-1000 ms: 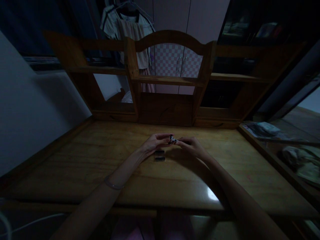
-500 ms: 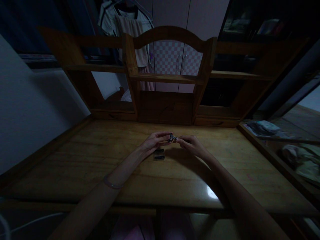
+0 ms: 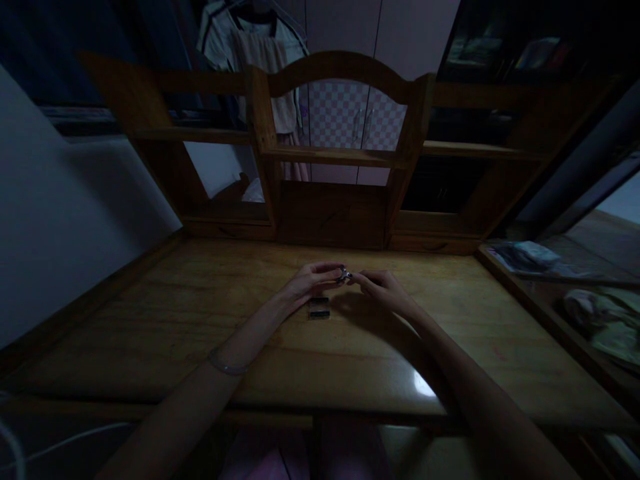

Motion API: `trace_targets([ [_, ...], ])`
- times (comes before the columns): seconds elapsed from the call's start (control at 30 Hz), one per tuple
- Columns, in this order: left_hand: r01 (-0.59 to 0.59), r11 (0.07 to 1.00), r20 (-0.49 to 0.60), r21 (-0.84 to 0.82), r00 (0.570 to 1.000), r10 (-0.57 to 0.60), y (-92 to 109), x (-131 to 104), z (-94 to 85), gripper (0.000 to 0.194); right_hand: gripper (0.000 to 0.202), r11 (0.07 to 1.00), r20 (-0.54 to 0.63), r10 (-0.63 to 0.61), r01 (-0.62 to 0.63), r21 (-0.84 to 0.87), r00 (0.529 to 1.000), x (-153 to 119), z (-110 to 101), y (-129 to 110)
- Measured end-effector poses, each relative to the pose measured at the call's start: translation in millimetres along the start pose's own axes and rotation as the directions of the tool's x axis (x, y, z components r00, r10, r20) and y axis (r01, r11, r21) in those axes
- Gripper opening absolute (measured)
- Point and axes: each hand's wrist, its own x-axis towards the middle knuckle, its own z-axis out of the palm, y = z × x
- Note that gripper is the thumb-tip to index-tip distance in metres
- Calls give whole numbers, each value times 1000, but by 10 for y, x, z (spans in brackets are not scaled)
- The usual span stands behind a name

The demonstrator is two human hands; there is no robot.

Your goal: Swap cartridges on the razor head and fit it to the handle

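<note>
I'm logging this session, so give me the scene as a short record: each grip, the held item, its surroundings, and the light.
Left grip: holding a small metallic item in the fingers
Right grip: fingertips at the item's right end; pinch too small to tell
Nearby: dark-banded object on the wooden desk, nearer the wearer than the item
Wrist: thin bracelet, left
Behind: wooden shelf unit
Light: dim, bright reflection on the desk

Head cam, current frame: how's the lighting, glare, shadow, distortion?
Head view: dim overall, dark cabinet at upper right nearly black; bright glare patch near the front edge of the desk; shadow alongside the right forearm; wide-angle stretching toward the edges; small metallic item lacks readable detail.
</note>
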Motion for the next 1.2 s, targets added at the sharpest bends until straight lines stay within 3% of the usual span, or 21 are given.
trace_targets([
  [0.23, -34, 998, -27, 54, 999, 36, -54, 51, -19, 40, 53, 999, -15, 47, -46, 27, 999, -24, -10, -18],
  [0.4, -20, 997, 19, 75, 1000, 18, -28, 26, -1, 41, 51, 999, -36, 47, -47, 22, 998, -13, 1, -28],
  [0.8, 4, 999, 42, 52, 999, -7, -2, -1, 17, 38, 54, 997, -72, 61, -58, 43, 996, -4, -1, -63],
  [1.07, -24, 999, 5, -36, 1000, 25, -12, 30, 14, 31, 53, 994, -65, 86, -81, 77, 994, 3, 9, -22],
  [1.2, -19, 1000, -5, 1, 1000, 19, -23, 36, 17, 33, 53, 995, -73, 76, -71, 73, 994, 5, 13, -16],
])
